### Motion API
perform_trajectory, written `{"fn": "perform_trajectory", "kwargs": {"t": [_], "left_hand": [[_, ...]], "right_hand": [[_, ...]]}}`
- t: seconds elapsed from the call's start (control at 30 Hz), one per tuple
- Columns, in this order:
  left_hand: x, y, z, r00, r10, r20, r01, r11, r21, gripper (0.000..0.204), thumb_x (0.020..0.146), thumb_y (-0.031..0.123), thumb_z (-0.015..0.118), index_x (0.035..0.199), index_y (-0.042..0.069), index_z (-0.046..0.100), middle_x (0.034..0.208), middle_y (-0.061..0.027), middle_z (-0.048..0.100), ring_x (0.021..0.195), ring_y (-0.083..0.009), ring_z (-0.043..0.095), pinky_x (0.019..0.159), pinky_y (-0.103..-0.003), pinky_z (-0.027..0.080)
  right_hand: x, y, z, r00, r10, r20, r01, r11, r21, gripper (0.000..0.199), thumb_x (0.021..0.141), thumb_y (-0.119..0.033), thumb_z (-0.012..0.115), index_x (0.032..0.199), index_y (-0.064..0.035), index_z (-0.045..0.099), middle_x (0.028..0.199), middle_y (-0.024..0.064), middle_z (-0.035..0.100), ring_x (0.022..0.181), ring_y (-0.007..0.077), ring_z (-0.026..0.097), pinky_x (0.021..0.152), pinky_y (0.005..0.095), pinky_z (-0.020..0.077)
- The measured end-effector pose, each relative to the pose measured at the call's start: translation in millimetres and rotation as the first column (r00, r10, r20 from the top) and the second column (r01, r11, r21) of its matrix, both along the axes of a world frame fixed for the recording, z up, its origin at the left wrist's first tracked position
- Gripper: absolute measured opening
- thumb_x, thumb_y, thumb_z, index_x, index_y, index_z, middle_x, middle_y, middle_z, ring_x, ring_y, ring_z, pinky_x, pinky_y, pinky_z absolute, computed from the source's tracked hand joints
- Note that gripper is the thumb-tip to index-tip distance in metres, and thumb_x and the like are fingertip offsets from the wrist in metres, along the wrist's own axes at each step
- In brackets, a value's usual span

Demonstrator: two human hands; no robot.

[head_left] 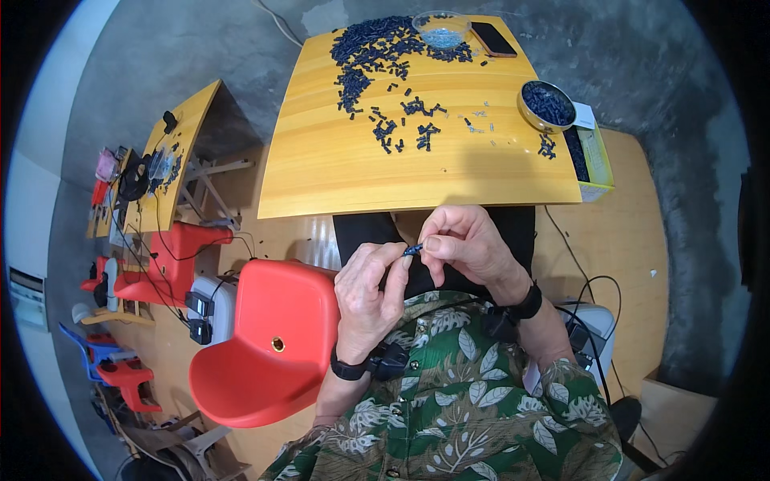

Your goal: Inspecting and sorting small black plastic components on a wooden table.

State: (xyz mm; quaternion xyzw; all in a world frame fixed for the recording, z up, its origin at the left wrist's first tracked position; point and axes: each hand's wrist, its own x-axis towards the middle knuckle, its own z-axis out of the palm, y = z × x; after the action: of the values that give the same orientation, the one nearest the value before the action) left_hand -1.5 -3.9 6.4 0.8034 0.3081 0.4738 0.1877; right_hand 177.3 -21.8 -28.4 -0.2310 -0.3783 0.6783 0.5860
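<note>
Just beyond the near edge of the table, over my lap, my left hand and my right hand meet with fingertips pinched together. Between them is a small dark, short cylindrical part, its left end in my left fingers and its right end at my right thumb and forefinger. Its fine detail is too small to make out. On the wooden table lie many similar small dark parts, heaped at the far left and scattered toward the middle. Tiny clear pieces lie right of the middle.
A metal bowl of dark parts stands at the table's right edge, beside a yellow-green box. At the far edge are a clear bowl with small bluish pieces and a phone. A red chair stands left of me.
</note>
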Motion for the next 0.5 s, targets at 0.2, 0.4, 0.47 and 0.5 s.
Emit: {"fn": "perform_trajectory", "kwargs": {"t": [0.2,0.4,0.47,0.5], "left_hand": [[-0.9,-2.0,0.5,1.000,0.003,-0.031,-0.003,1.000,-0.002,0.012,0.081,-0.003,0.069,0.092,0.001,0.065,0.075,-0.0101,0.064,0.064,-0.0228,0.060,0.057,-0.031,0.046],[-1.4,-2.2,0.2,0.998,-0.005,-0.069,0.004,1.000,-0.004,0.018,0.079,-0.008,0.068,0.093,0.000,0.061,0.080,-0.0122,0.065,0.067,-0.0276,0.062,0.060,-0.035,0.050],[-1.3,-2.0,-0.7,0.997,0.017,-0.081,-0.016,1.000,0.010,0.017,0.079,-0.007,0.069,0.093,0.000,0.061,0.080,-0.0123,0.064,0.067,-0.0275,0.063,0.060,-0.036,0.050],[-1.5,-1.8,-1.0,0.997,0.014,-0.077,-0.013,1.000,0.011,0.017,0.079,-0.007,0.069,0.093,0.000,0.061,0.080,-0.0123,0.064,0.067,-0.0275,0.063,0.060,-0.036,0.050]], "right_hand": [[-0.4,-1.4,0.8,0.992,-0.082,0.091,0.084,0.996,-0.016,0.013,0.092,-0.010,0.065,0.095,0.0026,0.064,0.077,0.0066,0.066,0.058,0.0101,0.063,0.051,0.0230,0.0533],[-0.3,-3.1,3.1,0.973,-0.118,0.198,0.112,0.993,0.041,0.012,0.092,-0.010,0.065,0.093,0.0024,0.065,0.073,0.0041,0.065,0.055,0.0077,0.061,0.050,0.0210,0.0523],[-2.2,-4.1,3.6,0.976,-0.118,0.183,0.117,0.993,0.020,0.012,0.092,-0.010,0.065,0.093,0.0023,0.065,0.073,0.0040,0.064,0.055,0.0077,0.061,0.050,0.0210,0.0522],[-3.3,-4.5,3.7,0.978,-0.118,0.170,0.120,0.993,-0.001,0.012,0.092,-0.010,0.065,0.093,0.0021,0.065,0.073,0.0039,0.064,0.055,0.0076,0.061,0.050,0.0210,0.0521]]}}
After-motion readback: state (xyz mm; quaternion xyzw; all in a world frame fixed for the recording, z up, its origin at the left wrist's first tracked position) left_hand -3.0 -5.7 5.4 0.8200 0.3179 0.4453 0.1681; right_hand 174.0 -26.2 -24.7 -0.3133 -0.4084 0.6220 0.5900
